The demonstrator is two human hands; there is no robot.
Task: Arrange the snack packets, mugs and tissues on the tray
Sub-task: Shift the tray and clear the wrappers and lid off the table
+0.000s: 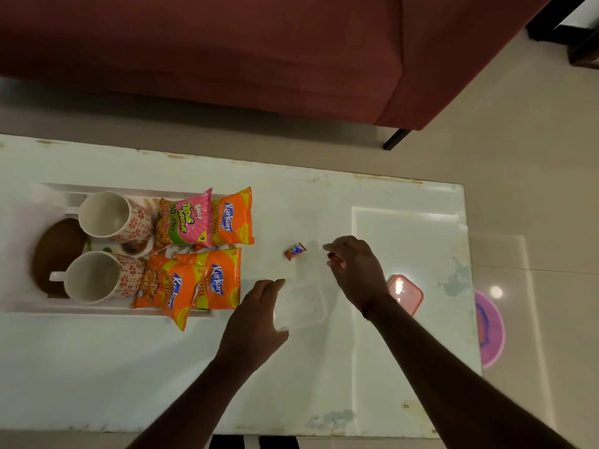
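A white tray lies at the left of the table. Two white mugs with red flower print, one further back and one nearer, lie on their sides in it. Beside them are a pink Bingo packet and several orange Kurkure packets, the nearest hanging over the tray's edge. My left hand grips the left side of a clear plastic container. My right hand hovers above it, pinching a small red sweet. No tissues are in view.
A small orange sweet wrapper lies on the white table just beyond the container. A pink lid sits under my right wrist. A red sofa stands behind the table, with tiled floor to the right.
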